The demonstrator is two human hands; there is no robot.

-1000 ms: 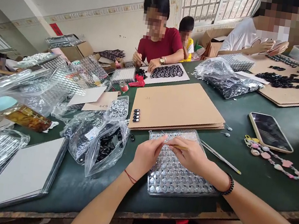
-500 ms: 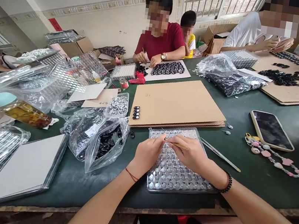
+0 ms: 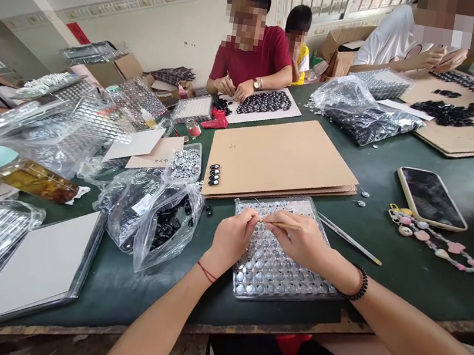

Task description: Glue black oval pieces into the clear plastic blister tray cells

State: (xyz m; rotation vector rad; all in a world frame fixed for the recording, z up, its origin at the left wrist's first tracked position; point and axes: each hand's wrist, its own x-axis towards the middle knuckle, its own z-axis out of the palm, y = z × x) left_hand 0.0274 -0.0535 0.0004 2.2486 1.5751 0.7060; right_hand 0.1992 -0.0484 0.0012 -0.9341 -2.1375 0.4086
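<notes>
My right hand (image 3: 301, 237) is closed around a thin wooden stick (image 3: 287, 226), its tip close to my left fingertips. My left hand (image 3: 234, 232) is pinched shut, and what sits between its thumb and finger is too small to make out. Both hands meet above a clear plastic tray (image 3: 234, 291) filled with rows of round silvery pieces (image 3: 263, 285). Beyond it lies a stack of brown cardboard (image 3: 285, 155) with several small black pieces (image 3: 214, 175) in a column at its left edge.
Left of my hands, an open plastic bag (image 3: 148, 253) holds black pieces, with a box of silvery bits (image 3: 186, 161) behind. A tweezers-like metal tool (image 3: 352, 241), phone (image 3: 432, 198) and beaded strap (image 3: 441, 243) lie right. A drink bottle (image 3: 26, 173) lies left. Co-workers sit opposite.
The whole view has shifted slightly. Both hands stay together over the tray, and the stick in my right hand shows at a slightly different angle.
</notes>
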